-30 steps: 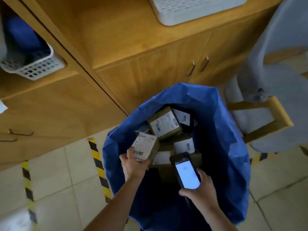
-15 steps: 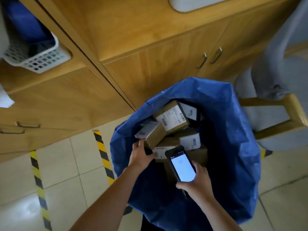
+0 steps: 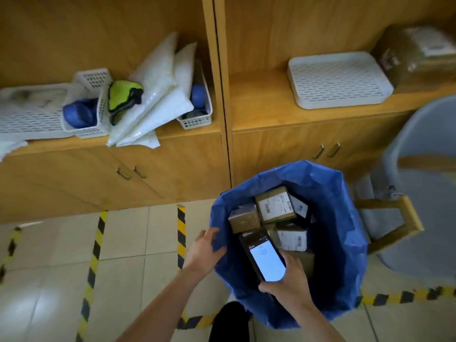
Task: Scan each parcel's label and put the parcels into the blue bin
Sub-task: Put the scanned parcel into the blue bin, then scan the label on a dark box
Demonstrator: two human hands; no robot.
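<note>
Your left hand (image 3: 206, 253) is open, fingers spread and loosely bent, holding nothing. It sits at the left rim of the blue bin (image 3: 345, 243), thumb over the crinkled liner, with the bare forearm reaching up from the bottom edge. Your right hand (image 3: 292, 280) grips the handheld scanner (image 3: 265, 257) by its lower end, fingers wrapped round it, so the device tilts over the bin's mouth. The scanner is a black rectangular slab with a glossy screen glowing white.

Inside the bin lie the cardboard parcels (image 3: 275, 204). They are small, square-edged brown boxes, piled at odd angles and touching one another. Several have a white paper label with a barcode facing up. The bin is a soft blue plastic sack, wrinkled, with an uneven rim standing open.

Around it, pale glossy floor tiles (image 3: 49, 267) carry strips of yellow-and-black tape (image 3: 181, 233). Behind stands a wooden cabinet (image 3: 172, 169), smooth-grained, with small metal handles. On its shelf are a white perforated tray (image 3: 338, 80), white mesh baskets (image 3: 86, 124), white padded bags (image 3: 160, 95) leaning together, and a lime-green cloth item (image 3: 122, 95). To the right, a grey chair (image 3: 424, 193) with a wooden armrest stands just beside the bin.
</note>
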